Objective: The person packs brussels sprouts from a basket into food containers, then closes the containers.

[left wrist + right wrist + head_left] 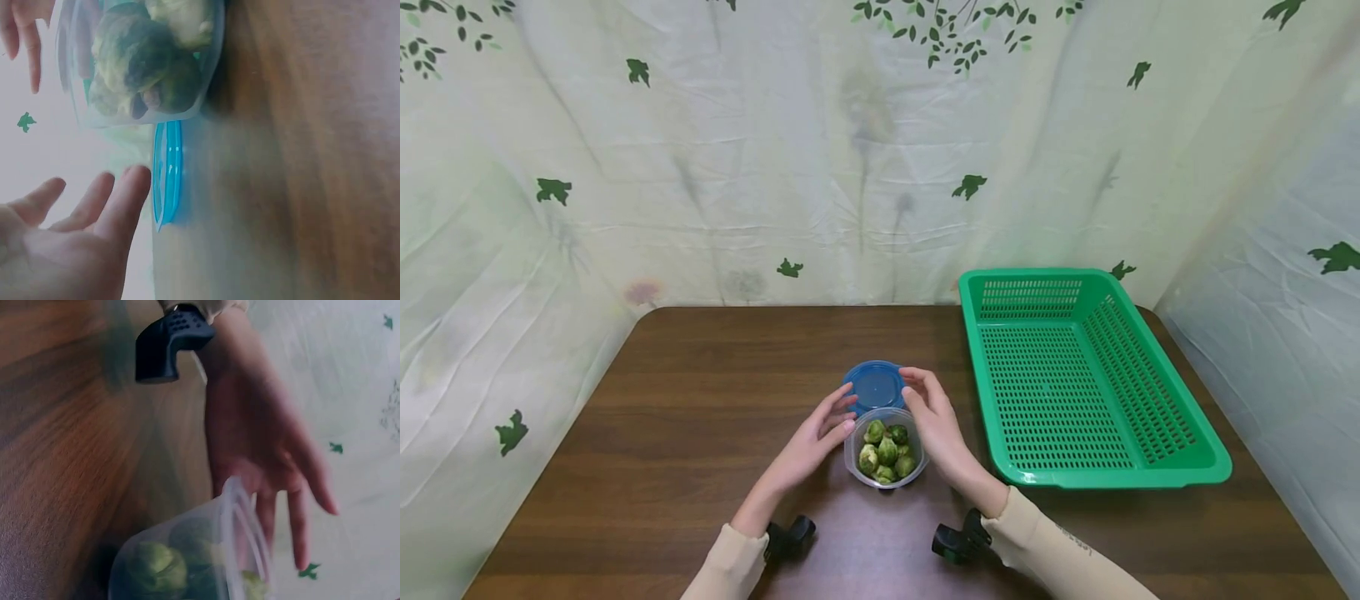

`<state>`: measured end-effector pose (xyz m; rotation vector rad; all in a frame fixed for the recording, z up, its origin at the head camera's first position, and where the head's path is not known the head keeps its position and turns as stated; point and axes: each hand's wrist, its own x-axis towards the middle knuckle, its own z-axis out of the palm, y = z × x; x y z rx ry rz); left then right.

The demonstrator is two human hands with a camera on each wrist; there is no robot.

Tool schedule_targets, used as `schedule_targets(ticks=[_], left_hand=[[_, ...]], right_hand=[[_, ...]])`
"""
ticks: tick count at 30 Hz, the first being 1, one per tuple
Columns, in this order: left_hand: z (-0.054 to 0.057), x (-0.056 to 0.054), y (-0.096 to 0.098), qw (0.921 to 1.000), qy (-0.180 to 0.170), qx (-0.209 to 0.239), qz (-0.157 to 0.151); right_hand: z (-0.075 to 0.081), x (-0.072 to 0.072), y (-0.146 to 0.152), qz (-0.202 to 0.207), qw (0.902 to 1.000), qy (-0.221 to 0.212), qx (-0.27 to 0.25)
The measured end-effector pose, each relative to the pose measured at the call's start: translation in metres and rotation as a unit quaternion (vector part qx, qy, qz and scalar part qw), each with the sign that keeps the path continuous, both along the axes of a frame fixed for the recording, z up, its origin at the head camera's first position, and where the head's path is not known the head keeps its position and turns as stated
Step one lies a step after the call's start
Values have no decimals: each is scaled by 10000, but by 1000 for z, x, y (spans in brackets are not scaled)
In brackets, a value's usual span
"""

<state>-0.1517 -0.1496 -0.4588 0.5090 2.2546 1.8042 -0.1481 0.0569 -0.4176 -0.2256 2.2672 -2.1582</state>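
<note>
A clear plastic bowl [851,454] holding several Brussels sprouts [887,452] stands on the table in the head view. Right behind it lies a round blue lid [876,385]. On the bowl's left side, my left hand [811,447] has its fingers extended, fingertips right at the rim and lid edge. My right hand [937,423] is at the other side, fingers loosely bent beside the lid and the bowl's right rim. Neither hand grips anything. In the left wrist view, the left fingers [125,200] are spread below the bowl, close by the lid [167,175].
A large green slotted basket [1180,477] occupies the right side of the brown wooden table [700,400]. Pale leaf-patterned cloth [760,150] hangs behind the table and along both sides. Small black cameras [792,537] sit at both wrists.
</note>
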Motion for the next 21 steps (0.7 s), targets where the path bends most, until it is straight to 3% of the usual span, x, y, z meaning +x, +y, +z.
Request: schedule_targets(ticks=[5, 10, 21], left_hand=[[1, -9, 2, 9968, -247, 525, 545], [0, -18, 1, 9922, -506, 673, 923], [-4, -31, 3, 9847, -1055, 878, 1078]], right_hand=[[-11, -10, -3, -314, 9990, -319, 1], [-21, -20, -3, -458, 9974, -550, 12], [-38, -36, -3, -325, 9947, -975, -3]])
